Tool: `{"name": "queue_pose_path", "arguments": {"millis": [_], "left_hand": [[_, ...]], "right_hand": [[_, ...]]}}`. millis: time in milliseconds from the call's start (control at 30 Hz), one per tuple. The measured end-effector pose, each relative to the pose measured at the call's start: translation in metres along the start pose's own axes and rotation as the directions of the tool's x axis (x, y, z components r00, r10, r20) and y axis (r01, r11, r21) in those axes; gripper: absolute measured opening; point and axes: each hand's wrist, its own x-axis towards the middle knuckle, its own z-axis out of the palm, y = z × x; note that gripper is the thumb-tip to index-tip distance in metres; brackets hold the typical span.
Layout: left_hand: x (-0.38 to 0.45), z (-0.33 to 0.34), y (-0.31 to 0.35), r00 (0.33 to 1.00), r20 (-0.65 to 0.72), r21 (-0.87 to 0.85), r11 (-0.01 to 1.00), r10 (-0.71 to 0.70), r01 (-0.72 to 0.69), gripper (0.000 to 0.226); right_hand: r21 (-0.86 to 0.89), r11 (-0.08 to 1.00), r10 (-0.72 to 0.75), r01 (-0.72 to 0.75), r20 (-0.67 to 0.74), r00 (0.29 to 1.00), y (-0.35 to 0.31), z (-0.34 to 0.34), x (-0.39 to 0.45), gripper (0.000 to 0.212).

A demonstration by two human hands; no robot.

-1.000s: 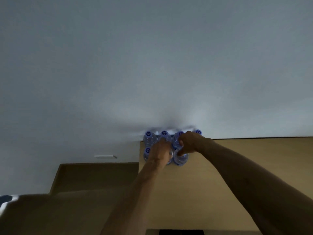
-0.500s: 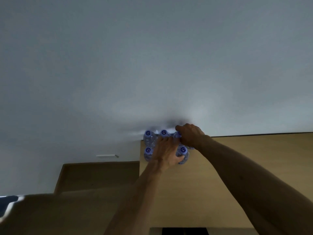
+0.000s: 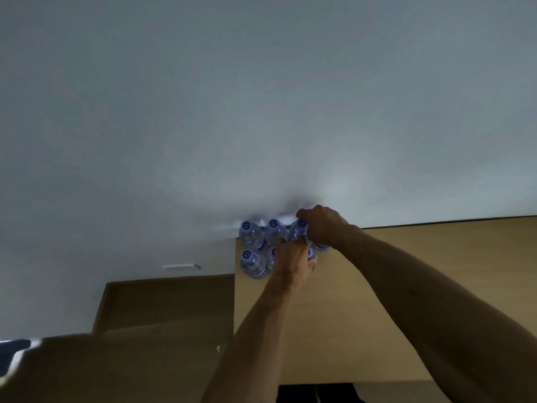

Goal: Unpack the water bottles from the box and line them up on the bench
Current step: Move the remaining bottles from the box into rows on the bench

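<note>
Several clear water bottles with white, blue-marked caps stand in two rows at the far left corner of the wooden bench [image 3: 406, 301], against the wall. One back-row bottle [image 3: 250, 234] and one front-row bottle [image 3: 252, 261] stand untouched at the left. My left hand [image 3: 292, 261] curls round a front-row bottle [image 3: 311, 255], mostly hiding it. My right hand [image 3: 325, 226] reaches over the back row, its fingers curled on a bottle [image 3: 322, 246] of which only the lower label shows. Beside its fingertips stands another capped bottle [image 3: 299, 228].
A pale wall [image 3: 261, 112] rises directly behind the bottles. Left of the bench a lower brown wooden surface [image 3: 168, 301] steps down, and a brown cardboard-like surface [image 3: 116, 365] lies nearer me. A small white fitting [image 3: 180, 266] is on the wall. A dark gap [image 3: 316, 394] shows at the bottom edge.
My right hand has moved from the front-row bottle back and up onto the back row. My left hand has slid right onto the front-row bottle.
</note>
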Motion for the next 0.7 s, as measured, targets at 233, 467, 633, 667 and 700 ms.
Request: {"name": "queue_pose_path", "arguments": {"millis": [233,467,633,667,700], "left_hand": [[0.006,-0.006,-0.008,0.999,-0.041,0.156,0.988,0.014,-0.007,0.072],[0.013,0.001,-0.002,0.995,0.084,0.213,0.975,0.049,-0.066,0.064],[0.015,0.004,0.001,0.993,0.114,0.219,0.973,0.042,-0.066,0.057],[0.015,0.005,0.002,0.993,0.116,0.221,0.973,0.039,-0.064,0.057],[0.014,0.004,0.003,0.993,0.115,0.225,0.972,0.034,-0.060,0.057]], "right_hand": [[-0.179,0.984,-0.011,-0.016,-0.145,0.989,0.020,-0.011,-0.010,0.027],[-0.124,0.964,0.231,-0.237,-0.061,0.971,0.031,-0.001,-0.017,0.032],[-0.062,0.985,0.156,-0.159,-0.060,0.986,0.035,0.006,-0.013,0.022],[-0.038,0.987,0.152,-0.155,-0.077,0.985,0.035,0.007,-0.013,0.020],[-0.013,0.987,0.157,-0.159,-0.093,0.983,0.035,0.008,-0.014,0.020]]}}
